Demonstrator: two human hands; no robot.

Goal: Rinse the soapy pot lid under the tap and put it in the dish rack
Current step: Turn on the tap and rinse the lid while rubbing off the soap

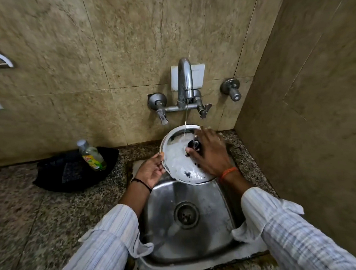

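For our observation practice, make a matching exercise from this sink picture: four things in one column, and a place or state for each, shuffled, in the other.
Things:
1. lid
2. bottle
3. left hand
4. drain

States:
A. lying on a black cloth
B. gripping the lid's rim
C. in the sink floor
D. soapy, under a thin stream

Pairs: 1-D, 2-A, 3-B, 4-C

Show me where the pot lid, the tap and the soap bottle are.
pot lid [177,161]: head view, on its foamy top face.
tap [184,77]: head view, on the curved metal spout.
soap bottle [91,155]: head view, on the clear body above the label.
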